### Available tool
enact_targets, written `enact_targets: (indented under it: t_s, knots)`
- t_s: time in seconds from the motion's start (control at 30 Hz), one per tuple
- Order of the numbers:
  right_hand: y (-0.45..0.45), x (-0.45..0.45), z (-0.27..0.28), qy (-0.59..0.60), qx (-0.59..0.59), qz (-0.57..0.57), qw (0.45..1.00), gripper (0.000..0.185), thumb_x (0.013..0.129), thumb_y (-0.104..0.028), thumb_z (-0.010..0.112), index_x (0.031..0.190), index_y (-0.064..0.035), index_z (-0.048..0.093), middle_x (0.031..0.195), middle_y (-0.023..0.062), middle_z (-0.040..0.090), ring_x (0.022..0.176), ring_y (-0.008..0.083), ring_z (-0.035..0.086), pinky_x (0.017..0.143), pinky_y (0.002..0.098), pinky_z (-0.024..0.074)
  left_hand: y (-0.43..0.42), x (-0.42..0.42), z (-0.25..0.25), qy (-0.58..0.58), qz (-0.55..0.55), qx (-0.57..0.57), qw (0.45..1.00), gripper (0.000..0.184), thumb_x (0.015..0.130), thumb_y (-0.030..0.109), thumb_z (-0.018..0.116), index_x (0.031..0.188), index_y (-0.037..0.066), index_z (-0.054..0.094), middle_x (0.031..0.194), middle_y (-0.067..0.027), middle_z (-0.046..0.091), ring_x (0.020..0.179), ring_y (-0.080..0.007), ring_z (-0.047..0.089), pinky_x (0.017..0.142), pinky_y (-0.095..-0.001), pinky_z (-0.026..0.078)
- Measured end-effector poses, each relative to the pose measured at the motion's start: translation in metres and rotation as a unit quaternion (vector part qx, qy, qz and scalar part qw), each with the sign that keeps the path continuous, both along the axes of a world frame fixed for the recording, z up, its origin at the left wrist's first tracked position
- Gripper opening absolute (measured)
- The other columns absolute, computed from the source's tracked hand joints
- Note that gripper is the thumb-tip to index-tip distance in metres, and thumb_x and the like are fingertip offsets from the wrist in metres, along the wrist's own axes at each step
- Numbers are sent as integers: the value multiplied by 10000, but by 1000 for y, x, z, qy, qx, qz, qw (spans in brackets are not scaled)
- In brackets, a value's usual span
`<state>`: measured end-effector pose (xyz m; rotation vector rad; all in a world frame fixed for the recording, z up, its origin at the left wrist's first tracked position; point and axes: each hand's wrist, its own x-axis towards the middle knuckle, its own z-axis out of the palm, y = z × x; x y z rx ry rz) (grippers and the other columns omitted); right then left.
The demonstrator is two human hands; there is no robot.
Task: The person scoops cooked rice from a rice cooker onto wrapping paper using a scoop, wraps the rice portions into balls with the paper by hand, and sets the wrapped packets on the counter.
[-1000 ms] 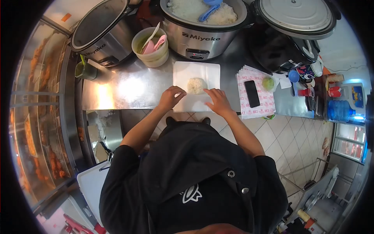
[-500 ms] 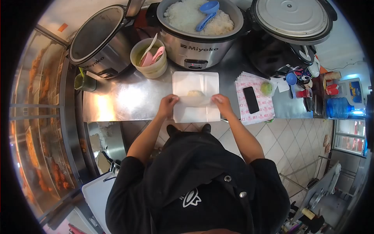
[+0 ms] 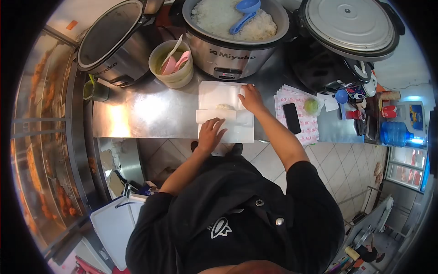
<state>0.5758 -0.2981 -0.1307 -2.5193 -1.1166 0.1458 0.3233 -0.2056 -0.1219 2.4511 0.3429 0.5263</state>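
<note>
A sheet of white wrapping paper (image 3: 213, 94) lies on the metal counter, with a small mound of rice (image 3: 224, 107) near its middle. The near part of the sheet is folded up to the rice's lower edge. My left hand (image 3: 211, 133) rests on this folded part, fingers spread and pressing down. At the sheet's upper right edge is my right hand (image 3: 250, 97), its thumb and fingers apart and touching the paper. Part of that edge is hidden beneath the right hand.
An open rice cooker (image 3: 232, 50) holds rice and a blue scoop (image 3: 246, 16). A tub (image 3: 175, 81) with pink spoons stands left. Right lie printed papers (image 3: 285, 91) with a phone (image 3: 292, 118). Two more cookers, one left (image 3: 130, 68) and one right (image 3: 319, 64), flank the open one.
Both hands have let go of the raised paper fold. My left hand moved right onto the folded part; my right hand moved up to the upper right edge. The fold now lies lower.
</note>
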Motion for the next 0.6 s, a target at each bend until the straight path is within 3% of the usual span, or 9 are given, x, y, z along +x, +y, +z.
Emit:
enact_targets:
  t_s: [0.13,0.3,0.5,0.6]
  knots:
    - [20,15,-1,30,-122,8,992,389,817,-292,724,1139,-103,613,1212,136,574,1161,330,532,992,452,426,-15,20,3,-28,44,9,999,507,843,202,720,1319,129,561,1295,-106,551,1191,-305,522,979,-420,445]
    - [36,29,29,147,-202,59,967,412,745,-298,755,1099,-122,639,1090,107,638,1084,299,608,998,464,423,-10,24,-5,-37,7,84,996,527,839,183,714,1338,135,550,1366,-101,524,1261,-298,494,1023,-416,427]
    - [31,17,49,58,-149,223,962,413,749,-262,778,1112,-98,668,1083,133,666,1079,328,627,911,453,501,-11,25,-3,-30,-17,88,996,514,850,161,693,1338,100,542,1392,-105,514,1277,-290,492,1047,-414,414]
    - [7,-4,73,74,-131,206,967,369,782,-250,756,1093,-77,659,1060,143,662,1100,328,613,904,437,509,-15,23,-8,-29,-19,88,996,510,857,162,684,1340,91,537,1394,-106,513,1273,-288,496,1050,-411,412]
